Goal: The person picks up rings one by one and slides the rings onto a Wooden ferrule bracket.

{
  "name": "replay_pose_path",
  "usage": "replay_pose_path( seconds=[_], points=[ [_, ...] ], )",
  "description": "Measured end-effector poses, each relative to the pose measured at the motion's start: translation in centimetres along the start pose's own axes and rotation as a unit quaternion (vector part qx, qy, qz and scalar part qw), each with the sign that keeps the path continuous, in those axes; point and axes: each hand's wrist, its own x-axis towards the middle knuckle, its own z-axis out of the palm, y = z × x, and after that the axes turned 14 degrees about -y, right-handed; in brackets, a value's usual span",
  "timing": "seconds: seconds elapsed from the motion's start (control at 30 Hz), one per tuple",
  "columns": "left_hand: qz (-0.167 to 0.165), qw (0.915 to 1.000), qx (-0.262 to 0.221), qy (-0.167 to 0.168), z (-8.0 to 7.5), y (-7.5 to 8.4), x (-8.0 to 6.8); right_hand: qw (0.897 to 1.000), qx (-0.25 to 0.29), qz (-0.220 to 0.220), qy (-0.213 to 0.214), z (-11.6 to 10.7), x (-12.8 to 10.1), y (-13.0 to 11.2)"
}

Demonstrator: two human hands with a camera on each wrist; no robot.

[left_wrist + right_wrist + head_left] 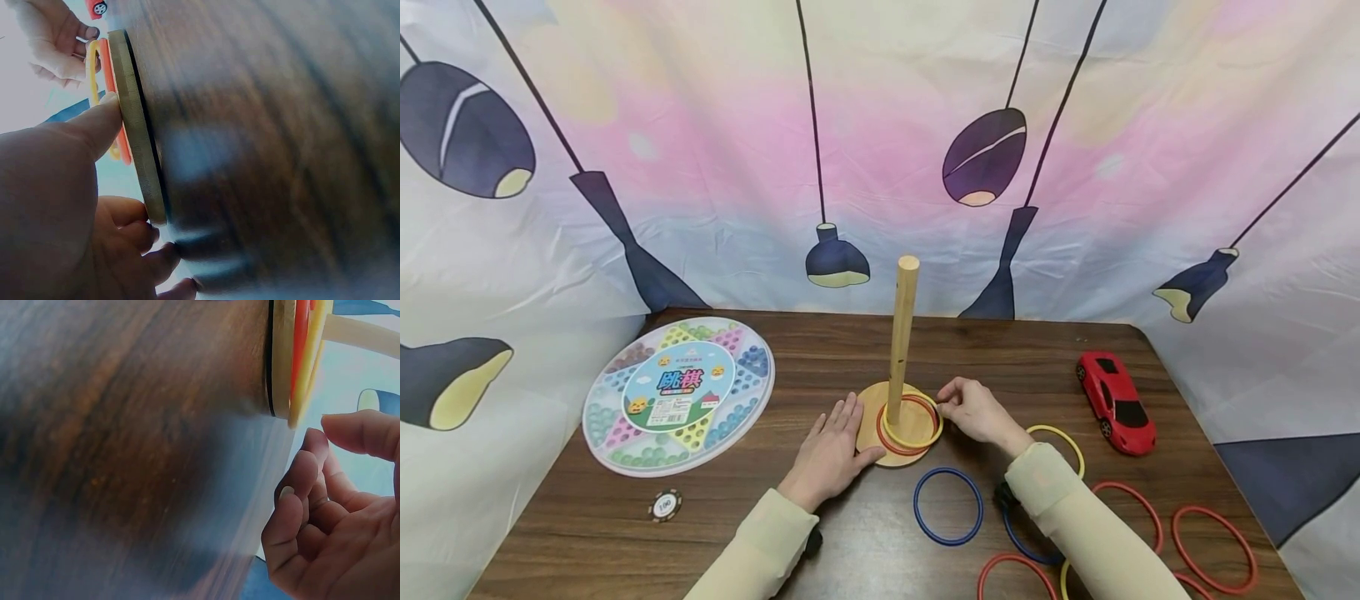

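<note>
A wooden peg (902,325) stands upright on a round wooden base (868,423) mid-table. A yellow ring (939,421) and a red ring (886,442) lie around the peg on the base. My left hand (831,446) lies flat on the table, its thumb (94,125) against the left rim of the base (134,125). My right hand (973,410) sits at the base's right side. Its fingers (315,447) are loosely curled just off the yellow ring's (310,369) edge and hold nothing.
A round checkers board (677,396) lies at the left, with a small chip (664,504) in front of it. A red toy car (1116,402) sits at the right. Loose blue (947,506), yellow (1060,437) and red rings (1213,548) lie near the front right. Printed cloth walls surround the table.
</note>
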Motion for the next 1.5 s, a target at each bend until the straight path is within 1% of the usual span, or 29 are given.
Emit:
replay_pose_path(
  seconds=[0.53, 0.67, 0.83, 1.07, 1.2, 1.5],
  points=[
    [0.002, 1.0000, -0.002, 0.005, -0.09, 0.08, -0.02, 1.000, -0.012, 0.013, 0.006, 0.08, -0.23, 0.13],
    [0.002, 1.0000, -0.001, 0.006, -0.07, 0.09, -0.02, 1.000, -0.010, 0.026, -0.003, 0.25, -0.18, 0.20],
    [0.001, 1.0000, 0.003, 0.009, 0.00, 0.10, -0.03, 0.999, -0.017, 0.031, -0.018, 0.45, -0.29, 0.24],
    [0.000, 1.0000, 0.000, 0.008, -0.07, 0.22, -0.06, 0.999, -0.028, 0.037, -0.022, 0.44, -0.31, 0.23],
    [0.000, 1.0000, 0.001, 0.009, -0.13, 0.27, -0.10, 0.999, -0.017, 0.037, -0.023, 0.46, -0.35, 0.24],
    [-0.002, 1.0000, -0.001, 0.005, -0.14, 0.26, -0.08, 0.999, -0.003, 0.021, -0.029, 0.50, -0.38, 0.36]
  ],
)
